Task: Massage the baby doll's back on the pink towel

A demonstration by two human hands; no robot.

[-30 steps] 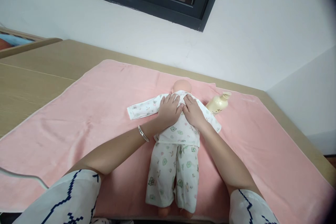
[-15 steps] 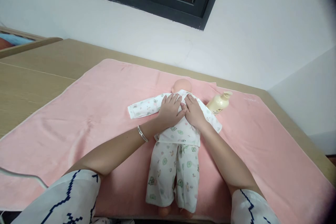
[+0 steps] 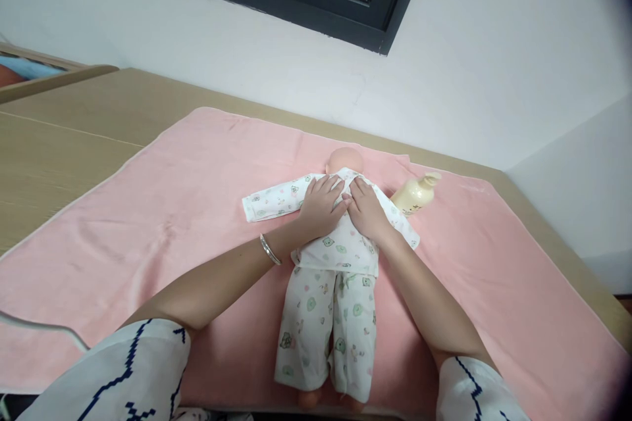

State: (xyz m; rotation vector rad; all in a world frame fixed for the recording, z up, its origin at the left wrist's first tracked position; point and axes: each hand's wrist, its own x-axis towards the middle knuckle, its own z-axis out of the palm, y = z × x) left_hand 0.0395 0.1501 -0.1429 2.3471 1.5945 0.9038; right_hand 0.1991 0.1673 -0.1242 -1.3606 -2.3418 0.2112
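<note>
A baby doll (image 3: 340,253) in a white printed top and matching trousers lies face down on a pink blanket (image 3: 207,164), its head toward the wall and its feet toward me. Flat on the left of its upper back rests my left hand (image 3: 322,206), fingers out, a silver bangle on the wrist. Beside it my right hand (image 3: 368,210) lies flat on the right of the upper back, and the thumbs meet near the middle. Neither hand grips anything. A cream pump bottle (image 3: 415,193) lies tilted by the doll's right-side sleeve, apart from my hand.
The blanket covers much of a wooden table (image 3: 99,105) set against a white wall (image 3: 296,72). Above is a dark window frame (image 3: 316,20) with bars. A pale cable (image 3: 44,325) runs over the blanket at the lower left. A wooden-edged bed or box (image 3: 59,82) stands far left.
The view has shifted very slightly. Both hands stay flat on the doll's back, with hardly any visible movement.
</note>
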